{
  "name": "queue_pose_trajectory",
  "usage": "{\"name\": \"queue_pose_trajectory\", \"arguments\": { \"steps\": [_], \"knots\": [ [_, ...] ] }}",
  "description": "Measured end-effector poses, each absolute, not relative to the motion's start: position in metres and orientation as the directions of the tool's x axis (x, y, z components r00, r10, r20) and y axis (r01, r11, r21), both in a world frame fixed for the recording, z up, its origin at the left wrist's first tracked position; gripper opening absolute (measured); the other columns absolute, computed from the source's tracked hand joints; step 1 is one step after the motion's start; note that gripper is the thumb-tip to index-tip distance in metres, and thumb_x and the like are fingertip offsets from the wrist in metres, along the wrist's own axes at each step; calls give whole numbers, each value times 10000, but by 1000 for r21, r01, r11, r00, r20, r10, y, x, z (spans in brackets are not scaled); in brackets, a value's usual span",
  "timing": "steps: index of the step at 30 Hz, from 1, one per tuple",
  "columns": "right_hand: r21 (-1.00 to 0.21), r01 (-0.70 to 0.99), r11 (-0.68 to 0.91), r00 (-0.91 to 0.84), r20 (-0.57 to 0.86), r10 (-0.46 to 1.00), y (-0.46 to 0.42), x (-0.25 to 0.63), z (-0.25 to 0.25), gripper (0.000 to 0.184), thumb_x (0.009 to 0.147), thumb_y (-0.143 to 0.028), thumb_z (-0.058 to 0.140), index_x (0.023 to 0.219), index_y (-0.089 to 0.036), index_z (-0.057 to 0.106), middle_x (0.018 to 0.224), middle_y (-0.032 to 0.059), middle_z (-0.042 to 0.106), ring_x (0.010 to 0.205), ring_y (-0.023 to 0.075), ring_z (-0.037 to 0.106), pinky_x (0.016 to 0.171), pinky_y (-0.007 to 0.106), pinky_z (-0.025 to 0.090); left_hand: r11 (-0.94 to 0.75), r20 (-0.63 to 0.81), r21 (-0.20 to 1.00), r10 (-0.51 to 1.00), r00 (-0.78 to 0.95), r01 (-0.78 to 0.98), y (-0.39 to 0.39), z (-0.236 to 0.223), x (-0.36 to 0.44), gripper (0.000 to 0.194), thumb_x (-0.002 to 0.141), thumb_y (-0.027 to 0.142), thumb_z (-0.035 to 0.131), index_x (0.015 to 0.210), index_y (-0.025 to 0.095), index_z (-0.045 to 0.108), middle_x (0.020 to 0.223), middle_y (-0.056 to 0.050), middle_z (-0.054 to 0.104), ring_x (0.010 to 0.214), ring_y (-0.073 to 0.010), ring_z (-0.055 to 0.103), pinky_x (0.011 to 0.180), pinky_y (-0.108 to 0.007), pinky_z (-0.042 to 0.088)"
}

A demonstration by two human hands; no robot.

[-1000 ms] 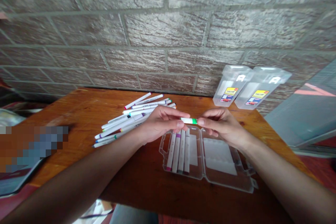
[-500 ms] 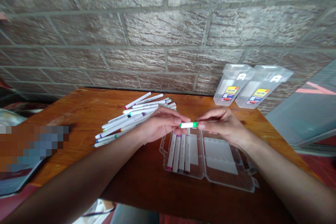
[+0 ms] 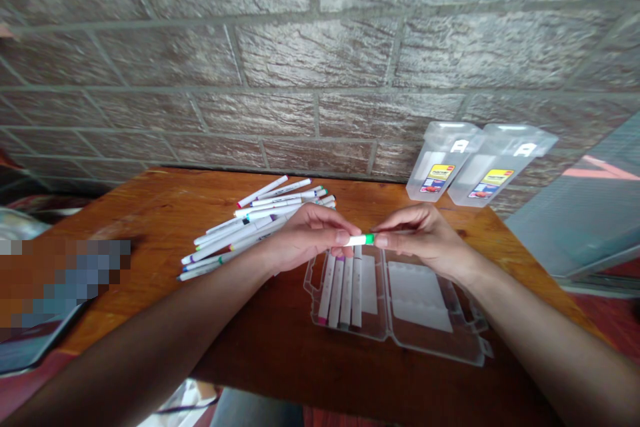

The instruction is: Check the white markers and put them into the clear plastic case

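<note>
Between my two hands is a white marker (image 3: 358, 240) with a bright green end, held level above an open case. My left hand (image 3: 311, 235) pinches its left part, hiding that end under the fingers. The fingertips of my right hand (image 3: 425, 237) are closed at the green right end. Below lies the clear plastic case (image 3: 387, 330), opened flat. Several white markers (image 3: 341, 293) lie side by side in its left half, and a white insert (image 3: 420, 297) shows in the right half.
A loose pile of white markers (image 3: 260, 207) with coloured ends spreads on the wooden table (image 3: 165, 213), left of my hands. Two clear upright containers (image 3: 480, 167) with labels stand at the back right by the brick wall (image 3: 320, 53). A pixelated dark device (image 3: 55, 307) is at the left.
The marker has shifted slightly in my fingers: its left green end, visible before, is now covered by my left fingertips. Both hands stay almost in place.
</note>
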State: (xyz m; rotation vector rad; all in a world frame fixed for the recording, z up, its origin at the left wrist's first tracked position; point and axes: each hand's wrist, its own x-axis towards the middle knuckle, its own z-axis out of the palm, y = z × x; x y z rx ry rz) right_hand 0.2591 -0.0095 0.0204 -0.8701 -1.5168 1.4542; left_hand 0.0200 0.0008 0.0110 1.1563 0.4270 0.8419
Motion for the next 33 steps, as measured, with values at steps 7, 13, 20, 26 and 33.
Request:
{"name": "queue_pose_trajectory", "arguments": {
  "steps": [7,13,20,26,33],
  "knots": [
    [-998,-14,65,-465,64,883,-9,265,21,254,742,-369,946,720,-153,814,445,-39,579,355,36,395,349,164,254,108,184,913,750,635,-393,2,8,22,267,721,319,969,936,196,870,730,-85,813,600,-124,723,547,-186,516],
    [-998,-21,53,-478,57,876,-8,267,19,322,798,-401,910,672,-161,736,461,-35,618,325,40,416,317,158,275,63,186,932,763,620,-358,4,5,20,312,711,288,974,994,211,866,758,-77,820,618,-142,732,565,-218,544],
    [-999,-3,54,-469,49,882,-9,266,19,338,800,-413,905,665,-162,723,454,-32,617,328,48,428,326,158,292,-10,166,963,812,560,-270,6,0,17,343,707,326,973,1001,189,866,786,-93,829,589,-136,722,566,-226,553],
    [-997,-15,72,-474,70,878,-10,264,21,294,801,-380,907,695,-156,749,467,-37,605,366,40,426,366,157,278,46,156,941,821,549,-336,1,7,21,341,677,400,984,921,190,872,697,-77,800,549,-120,676,552,-232,513],
    [-998,-22,63,-461,66,885,-8,264,20,272,777,-369,923,718,-157,762,467,-43,590,371,42,404,368,168,248,89,169,909,814,555,-408,1,7,24,307,677,374,990,906,204,876,725,-90,804,553,-111,644,553,-242,497]
  ]
}}
